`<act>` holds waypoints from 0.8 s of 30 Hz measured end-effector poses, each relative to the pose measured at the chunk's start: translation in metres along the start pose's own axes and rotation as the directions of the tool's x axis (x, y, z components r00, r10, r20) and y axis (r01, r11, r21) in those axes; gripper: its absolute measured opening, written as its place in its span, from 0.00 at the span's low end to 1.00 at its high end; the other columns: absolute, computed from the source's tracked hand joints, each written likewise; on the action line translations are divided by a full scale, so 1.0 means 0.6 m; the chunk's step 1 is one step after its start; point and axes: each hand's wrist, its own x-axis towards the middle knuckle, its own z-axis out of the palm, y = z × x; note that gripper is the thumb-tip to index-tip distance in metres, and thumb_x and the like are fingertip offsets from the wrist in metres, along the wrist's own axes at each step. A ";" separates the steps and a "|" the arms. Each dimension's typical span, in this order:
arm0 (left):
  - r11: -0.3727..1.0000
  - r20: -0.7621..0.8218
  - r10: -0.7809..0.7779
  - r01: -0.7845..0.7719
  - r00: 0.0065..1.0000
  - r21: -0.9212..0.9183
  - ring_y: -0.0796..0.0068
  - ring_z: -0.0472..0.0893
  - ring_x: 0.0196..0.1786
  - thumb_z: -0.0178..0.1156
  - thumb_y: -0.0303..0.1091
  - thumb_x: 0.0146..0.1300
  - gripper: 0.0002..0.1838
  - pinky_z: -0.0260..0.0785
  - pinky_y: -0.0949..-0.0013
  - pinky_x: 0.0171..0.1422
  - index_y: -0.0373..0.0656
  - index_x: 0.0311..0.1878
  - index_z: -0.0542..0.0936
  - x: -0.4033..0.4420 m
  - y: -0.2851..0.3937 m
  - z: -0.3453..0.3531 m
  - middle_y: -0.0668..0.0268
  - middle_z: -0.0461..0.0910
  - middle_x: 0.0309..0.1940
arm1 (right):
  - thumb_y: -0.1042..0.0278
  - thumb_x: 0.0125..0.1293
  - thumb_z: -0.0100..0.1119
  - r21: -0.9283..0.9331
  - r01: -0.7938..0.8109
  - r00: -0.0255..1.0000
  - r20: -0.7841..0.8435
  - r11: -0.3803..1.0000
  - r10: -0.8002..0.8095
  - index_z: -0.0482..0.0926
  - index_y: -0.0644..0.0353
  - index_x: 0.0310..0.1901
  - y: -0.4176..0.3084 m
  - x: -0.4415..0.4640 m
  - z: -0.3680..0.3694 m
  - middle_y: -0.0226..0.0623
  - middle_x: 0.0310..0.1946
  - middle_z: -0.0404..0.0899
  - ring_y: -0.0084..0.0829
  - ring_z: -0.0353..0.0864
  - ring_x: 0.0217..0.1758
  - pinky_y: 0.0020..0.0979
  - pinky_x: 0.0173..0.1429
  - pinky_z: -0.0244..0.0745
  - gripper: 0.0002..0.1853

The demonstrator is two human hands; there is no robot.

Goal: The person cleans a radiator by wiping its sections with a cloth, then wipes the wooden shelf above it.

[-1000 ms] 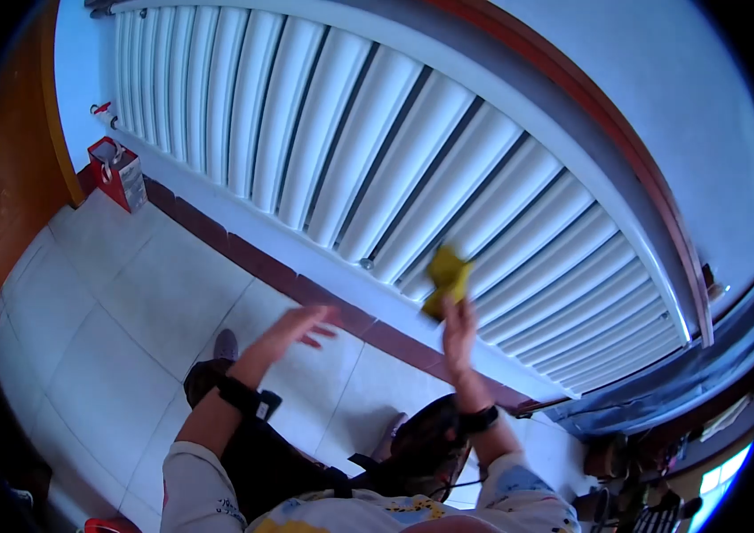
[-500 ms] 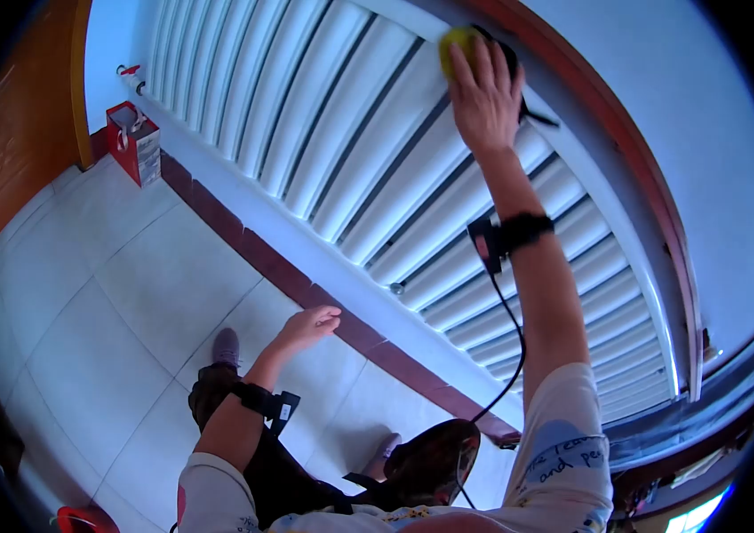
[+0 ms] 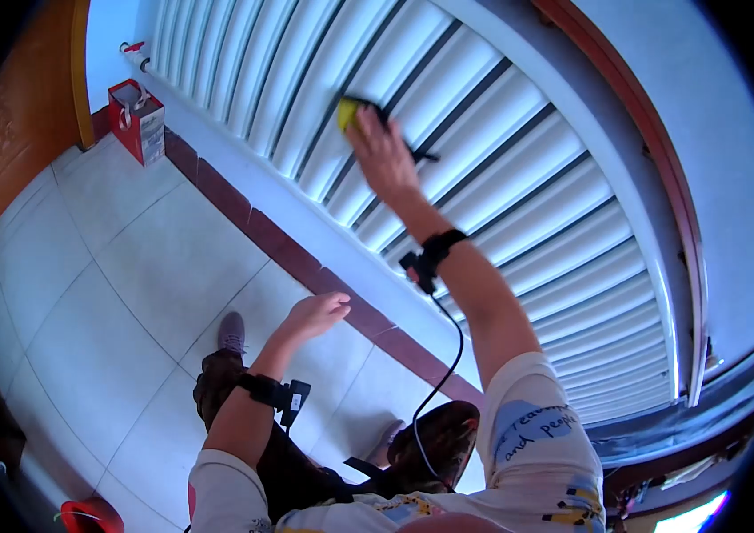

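My right hand point(image 3: 386, 160) reaches forward and presses a yellow-and-black cloth or pad point(image 3: 349, 114) against the slats of a white radiator point(image 3: 483, 133). The yellow part shows past my fingertips, and a dark end sticks out at the right by my palm. What lies under the palm is hidden. My left hand point(image 3: 316, 315) hangs over the floor beside the dark red skirting, its fingers loosely curled with nothing visible in them. Black straps with small devices circle both wrists, and a cable runs from the right one.
A red and white paper bag point(image 3: 137, 124) stands on the floor by the wooden door point(image 3: 21, 115). A red-handled valve point(image 3: 134, 49) sits at the radiator's far end. A brown ledge point(image 3: 634, 98) runs above the radiator. A red container point(image 3: 91, 515) is at lower left.
My right hand has moved the yellow-and-black pad from the radiator's top edge down and left onto the middle of the slats. My left hand has barely shifted, staying curled.
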 end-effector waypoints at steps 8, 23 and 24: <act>1.000 0.011 -0.018 0.018 1.000 0.005 0.61 0.79 0.48 0.52 0.46 0.61 0.22 0.69 0.65 0.51 0.42 0.53 0.74 0.007 -0.019 0.007 0.56 0.79 0.45 | 0.68 0.58 0.56 0.141 0.204 0.973 -0.138 0.969 -0.185 0.65 0.44 0.62 0.023 -0.087 0.038 0.30 0.65 0.60 0.30 0.49 0.72 0.40 0.71 0.50 0.28; 0.797 0.017 0.010 -0.019 1.000 0.603 0.58 0.80 0.37 0.56 0.43 0.58 0.16 0.71 0.59 0.41 0.40 0.43 0.75 -0.016 -0.048 0.025 0.59 0.80 0.33 | 0.57 0.64 0.51 0.205 -0.139 0.920 -0.335 0.969 0.203 0.60 0.40 0.65 0.117 -0.026 0.015 0.34 0.68 0.52 0.34 0.48 0.73 0.54 0.67 0.51 0.26; 0.804 0.024 -0.012 -0.005 1.000 0.594 0.58 0.80 0.37 0.56 0.43 0.58 0.16 0.71 0.59 0.41 0.40 0.43 0.75 -0.019 -0.059 0.032 0.59 0.80 0.33 | 0.57 0.64 0.52 0.169 -0.055 0.964 -0.248 0.984 0.096 0.61 0.40 0.64 0.074 -0.044 0.039 0.38 0.68 0.52 0.37 0.49 0.72 0.54 0.66 0.52 0.26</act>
